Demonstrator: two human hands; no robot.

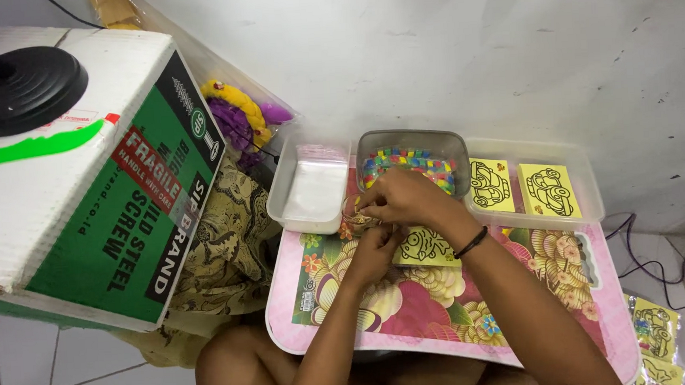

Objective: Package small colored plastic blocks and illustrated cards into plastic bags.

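At far left one cardboard box [80, 177] carries a black lamp base [19, 87]. Right of it, against the wall, lies a yellow and purple toy [239, 115]. One pink floral tray table [444, 297] stands in the middle, with three tubs along its far edge: a clear tub [314, 188] with a white sheet inside, a grey tub [413, 160] full of coloured beads, and a long clear tub [536, 184] holding two yellow cards [548, 190] printed with cars. The left hand [374, 250] and right hand [402, 199] meet just near of the grey tub, fingers curled and pinched over the left edge of a third yellow card [425, 247] lying on the table; what they grip is too small to tell. The right wrist wears one black band [471, 243]. More yellow cards [656, 332] lie on the floor at far right.
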